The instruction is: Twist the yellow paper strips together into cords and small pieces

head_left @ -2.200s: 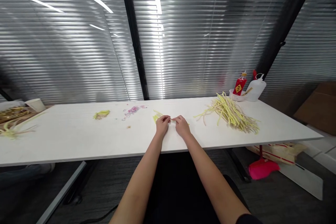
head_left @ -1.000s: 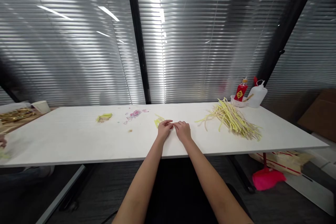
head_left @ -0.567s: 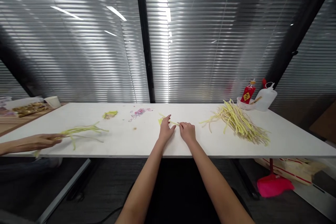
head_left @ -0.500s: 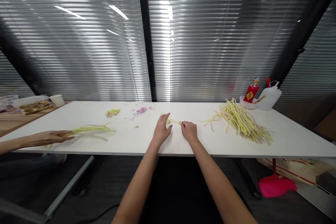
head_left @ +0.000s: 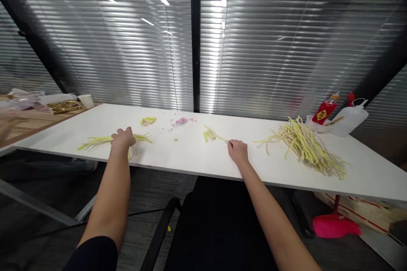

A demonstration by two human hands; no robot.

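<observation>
My left hand [head_left: 123,137] reaches over a loose bundle of long thin yellow-green stalks [head_left: 95,141] on the left of the table. Its fingers point down and away, hidden behind the back of the hand, so their grip cannot be seen. Near the middle, my right hand [head_left: 238,151] is closed at the end of a single thin yellow-green stalk [head_left: 219,136]. A small greyish bit shows at its fingertips, too small to name. Beside that stalk lie several short cut-looking pieces [head_left: 209,135]. A small pile of short pieces [head_left: 148,121] lies farther back on the left.
Pink and purple small loops [head_left: 182,122] lie scattered on the white table [head_left: 190,156]. A large heap of stalks [head_left: 305,148] is on the right. Behind it stand a red bottle [head_left: 324,111] and a white squeeze bottle [head_left: 349,119]. A paper cup [head_left: 86,101] stands far left.
My left hand has moved from the middle to the stalks on the left. Another person's hand, which held those stalks, has drawn back left. My right hand stays on its stalk.
</observation>
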